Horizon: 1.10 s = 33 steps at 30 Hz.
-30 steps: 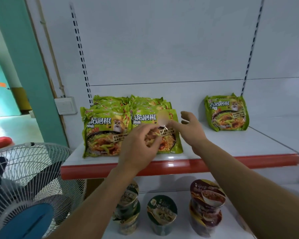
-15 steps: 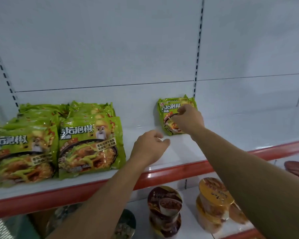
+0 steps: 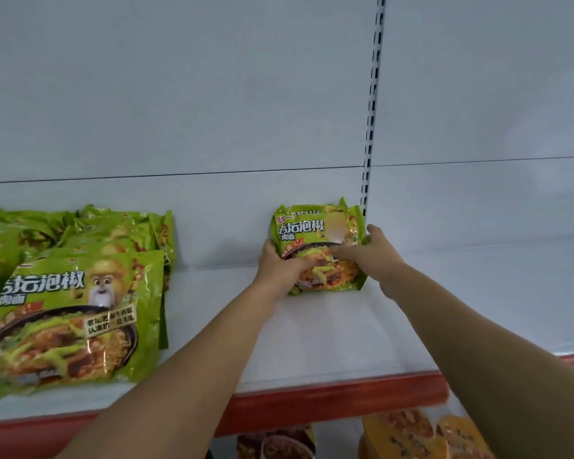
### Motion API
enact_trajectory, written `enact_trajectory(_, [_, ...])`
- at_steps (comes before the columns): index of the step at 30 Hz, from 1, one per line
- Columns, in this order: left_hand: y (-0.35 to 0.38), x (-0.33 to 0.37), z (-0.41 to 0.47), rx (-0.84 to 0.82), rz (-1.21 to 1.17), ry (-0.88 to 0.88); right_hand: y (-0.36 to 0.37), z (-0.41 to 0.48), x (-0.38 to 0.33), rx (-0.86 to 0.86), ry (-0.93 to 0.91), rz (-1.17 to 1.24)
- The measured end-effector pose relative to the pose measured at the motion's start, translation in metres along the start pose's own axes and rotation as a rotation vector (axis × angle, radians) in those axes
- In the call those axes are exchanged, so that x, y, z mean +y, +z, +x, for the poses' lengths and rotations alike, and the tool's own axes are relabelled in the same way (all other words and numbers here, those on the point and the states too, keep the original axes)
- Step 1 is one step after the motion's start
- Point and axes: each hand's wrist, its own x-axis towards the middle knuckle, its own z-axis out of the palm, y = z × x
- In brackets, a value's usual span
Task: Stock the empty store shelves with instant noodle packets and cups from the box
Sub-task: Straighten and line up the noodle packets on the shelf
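The upright green foil noodle packet [image 3: 312, 231] sat clasped between both hands: left hand [image 3: 279, 268] gripping its left edge, right hand [image 3: 376, 251] opposite.

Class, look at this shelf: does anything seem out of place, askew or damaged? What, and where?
Nothing looks torn or spilled. The green noodle packet gripped by the left hand and right hand stands at the back of the shelf, apart from the packet stack at the left, whose rear packets fan unevenly.

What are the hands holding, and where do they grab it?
A green noodle packet: the left hand grips its left side, the right hand its right edge.
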Motion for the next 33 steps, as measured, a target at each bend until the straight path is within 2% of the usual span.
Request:
enact_trajectory(3, [0.008, 0.001, 0.008, -0.005, -0.012, 0.026, 0.003, 0.015, 0.006, -0.096, 0.003, 0.1])
enact_trajectory(8, [0.003, -0.007, 0.019, 0.002, 0.009, 0.031, 0.01, 0.024, 0.008, -0.146, -0.014, 0.142])
enact_trajectory(11, [-0.005, -0.005, 0.015, 0.096, 0.212, 0.098, 0.016, 0.02, 0.006, -0.154, -0.014, 0.16])
enact_trajectory(14, [-0.02, 0.007, -0.008, 0.233, 0.52, 0.318, 0.027, 0.012, 0.002, -0.153, -0.054, 0.186])
enact_trajectory(18, [-0.063, 0.021, -0.049, 0.322, 0.643, 0.747, 0.052, 0.003, -0.004, -0.134, -0.075, 0.182])
enact_trajectory(21, [-0.11, 0.022, -0.072, 0.425, 0.815, 0.945, 0.079, -0.001, -0.011, -0.151, -0.091, 0.177])
enact_trajectory(23, [-0.141, 0.018, -0.084, 0.495, 0.961, 0.969, 0.099, -0.007, -0.016, -0.173, -0.108, 0.175])
enact_trajectory(26, [-0.181, 0.006, -0.091, 0.575, 1.12, 0.915, 0.125, -0.015, -0.023, -0.184, -0.137, 0.193])
enact_trajectory(30, [-0.208, -0.012, -0.089, 0.553, 1.242, 0.802, 0.151, -0.022, -0.026, -0.161, -0.165, 0.194])
enact_trajectory(33, [-0.215, -0.021, -0.084, 0.537, 1.254, 0.835, 0.165, -0.025, -0.029, -0.151, -0.189, 0.17])
